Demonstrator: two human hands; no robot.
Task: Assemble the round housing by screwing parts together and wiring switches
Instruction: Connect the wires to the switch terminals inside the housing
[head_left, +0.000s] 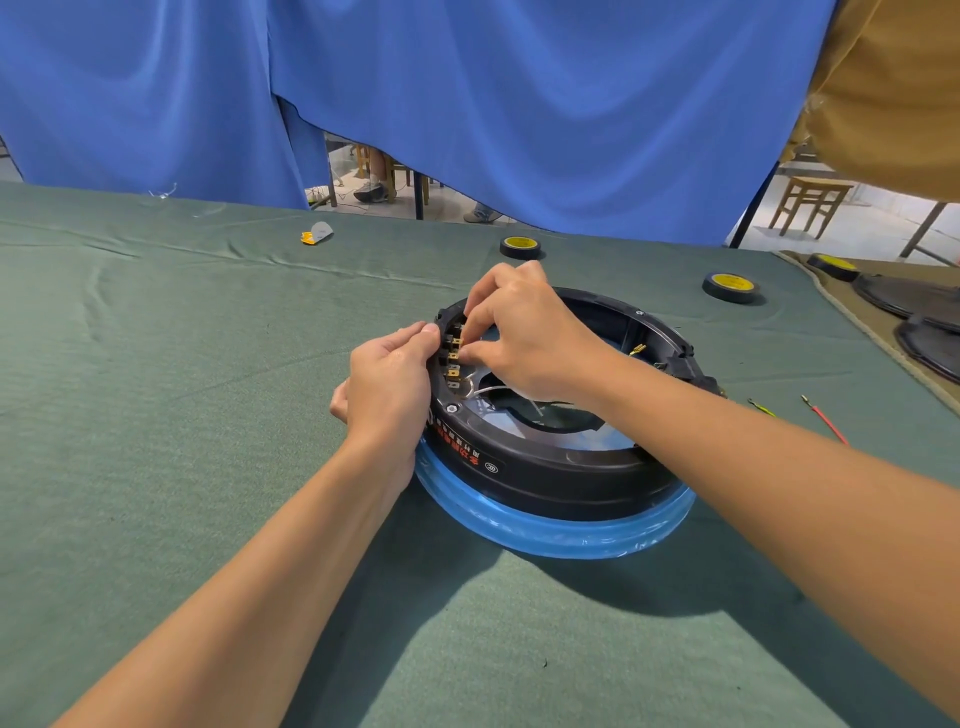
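Observation:
A round black housing (561, 478) with a blue film-wrapped rim lies flat on the green cloth. Switches with brass terminals (453, 358) line its inner left wall. My left hand (389, 389) grips the housing's left outer wall, thumb on top of the rim beside the switches. My right hand (524, 332) reaches inside from the right, and its thumb and fingers pinch something small at a switch terminal; what they hold is hidden. White wires (488, 389) curl below the terminals inside the housing.
Two black tape rolls with yellow cores (520, 246) (731, 286) lie beyond the housing. Loose red (826, 418) and green-yellow wires (761, 408) lie to the right. A small wrapper (318, 233) sits far left. Dark round parts (914, 306) rest at the right edge. A blue curtain hangs behind.

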